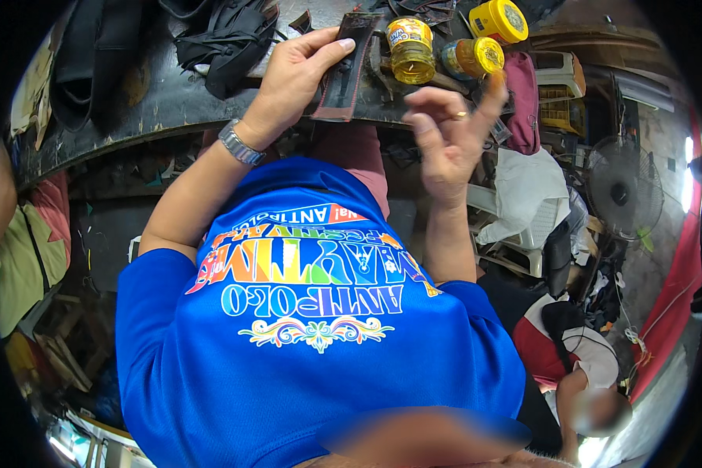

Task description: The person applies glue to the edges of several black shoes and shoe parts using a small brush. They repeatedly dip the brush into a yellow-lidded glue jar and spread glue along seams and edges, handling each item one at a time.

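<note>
At the table's near edge my left hand (295, 72) grips a dark, flat leather-like strip (342, 92) with red stitching along its edges. The thumb presses on its upper face, and the fingers are partly hidden beneath. My right hand (448, 148) is raised to the right of the strip, holding nothing, with its index finger stretched out and the others loosely bent. That fingertip is blurred and overlaps the near side of a jar (463, 59) with a yellow rim, lying tilted; I cannot tell whether they touch. Left of it stands a glass jar (412, 61) with yellowish contents.
A yellow tub (498, 22) stands at the back right of the dark table (160, 129). Black straps (225, 43) are heaped at the left. Beyond the right edge are a white chair (515, 222) with cloth, a fan (622, 187) and another person (573, 339).
</note>
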The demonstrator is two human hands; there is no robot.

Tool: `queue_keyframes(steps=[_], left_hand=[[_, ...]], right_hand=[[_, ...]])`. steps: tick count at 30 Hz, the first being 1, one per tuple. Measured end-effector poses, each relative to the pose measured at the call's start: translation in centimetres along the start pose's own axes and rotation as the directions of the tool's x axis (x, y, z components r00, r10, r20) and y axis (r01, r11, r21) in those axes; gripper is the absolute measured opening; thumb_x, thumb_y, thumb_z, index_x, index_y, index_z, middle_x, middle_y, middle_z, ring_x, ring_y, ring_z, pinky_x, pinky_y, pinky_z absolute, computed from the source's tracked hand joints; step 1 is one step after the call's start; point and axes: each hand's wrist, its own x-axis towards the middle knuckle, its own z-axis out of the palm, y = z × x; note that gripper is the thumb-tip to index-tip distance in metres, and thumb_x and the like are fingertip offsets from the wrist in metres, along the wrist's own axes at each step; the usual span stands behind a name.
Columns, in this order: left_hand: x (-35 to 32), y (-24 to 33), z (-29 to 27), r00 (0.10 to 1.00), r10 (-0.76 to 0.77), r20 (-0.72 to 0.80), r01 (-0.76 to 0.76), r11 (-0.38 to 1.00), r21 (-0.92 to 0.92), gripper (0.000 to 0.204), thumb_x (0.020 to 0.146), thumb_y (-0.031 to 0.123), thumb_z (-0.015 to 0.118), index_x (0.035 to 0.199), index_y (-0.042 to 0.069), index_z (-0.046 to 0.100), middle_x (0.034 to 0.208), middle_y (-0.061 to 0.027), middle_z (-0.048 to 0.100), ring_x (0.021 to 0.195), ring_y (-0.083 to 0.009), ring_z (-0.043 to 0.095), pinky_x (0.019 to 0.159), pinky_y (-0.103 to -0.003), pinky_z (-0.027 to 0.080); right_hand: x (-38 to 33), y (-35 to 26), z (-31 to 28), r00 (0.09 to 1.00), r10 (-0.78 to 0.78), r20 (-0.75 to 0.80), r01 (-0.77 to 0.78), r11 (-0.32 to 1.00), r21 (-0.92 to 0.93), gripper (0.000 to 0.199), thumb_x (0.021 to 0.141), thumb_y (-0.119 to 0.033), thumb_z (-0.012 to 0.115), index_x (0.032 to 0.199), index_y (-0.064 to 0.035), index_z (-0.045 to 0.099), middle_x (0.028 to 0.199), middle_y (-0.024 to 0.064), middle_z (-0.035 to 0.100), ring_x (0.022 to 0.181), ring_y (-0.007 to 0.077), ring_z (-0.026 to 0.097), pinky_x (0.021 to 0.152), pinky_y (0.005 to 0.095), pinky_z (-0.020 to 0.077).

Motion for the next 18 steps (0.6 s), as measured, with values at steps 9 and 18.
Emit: queue_keyframes(steps=[9,18], left_hand=[[-1.2,0.0,-0.3,0.999,0.030,0.040,-0.037,0.983,0.181,0.022,0.094,0.017,0.075,0.110,0.002,0.075,0.089,-0.0032,0.072,0.078,-0.0075,0.066,0.066,-0.022,0.053],[-2.3,0.1,-2.1,0.980,-0.193,0.052,0.188,0.978,0.089,0.013,0.093,0.015,0.074,0.099,0.006,0.068,0.089,-0.0004,0.068,0.078,-0.0085,0.066,0.069,-0.024,0.055]], right_hand=[[-0.2,-0.8,3.4,0.974,0.218,0.057,-0.222,0.971,0.084,0.100,0.090,0.009,0.059,0.164,-0.0166,-0.004,0.096,0.0114,0.066,0.081,0.0117,0.064,0.067,0.0235,0.0531],[0.5,1.1,0.5,0.998,0.015,-0.060,-0.043,0.863,-0.503,0.022,0.090,-0.007,0.071,0.111,-0.0038,0.073,0.084,0.0089,0.063,0.068,0.0168,0.061,0.063,0.0302,0.0495]])
